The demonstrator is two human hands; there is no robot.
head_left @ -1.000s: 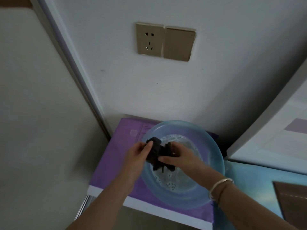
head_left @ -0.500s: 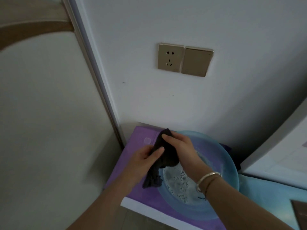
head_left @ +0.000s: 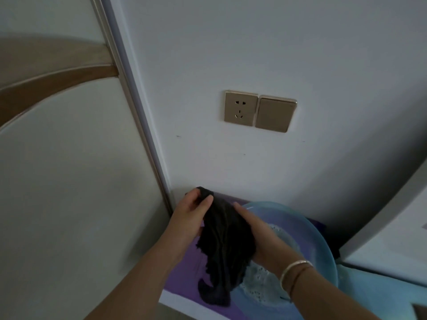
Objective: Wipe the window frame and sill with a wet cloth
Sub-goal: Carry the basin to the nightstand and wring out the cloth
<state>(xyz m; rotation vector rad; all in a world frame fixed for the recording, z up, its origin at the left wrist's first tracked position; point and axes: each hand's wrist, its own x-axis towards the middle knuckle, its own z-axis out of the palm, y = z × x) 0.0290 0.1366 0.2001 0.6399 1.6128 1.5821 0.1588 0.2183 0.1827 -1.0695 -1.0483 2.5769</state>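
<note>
We have the dark cloth (head_left: 227, 243) up out of the water, held between both hands above the near-left rim of the blue basin (head_left: 323, 245). Our left hand (head_left: 188, 218) pinches the cloth's top corner between thumb and fingers, up near the wall. Our right hand (head_left: 256, 234) lies against the cloth's right side with the fingers stretched along it; the thumb is hidden behind the fabric, so we cannot tell how firmly it grips. The cloth hangs crumpled, its lower tail dangling over the purple surface (head_left: 184, 271) that the basin sits on. Foamy water (head_left: 261, 285) shows in the basin. A bracelet (head_left: 293, 269) circles our right wrist. On the far wall sit a gold socket (head_left: 240, 108) and a switch (head_left: 275, 116), side by side.
</note>
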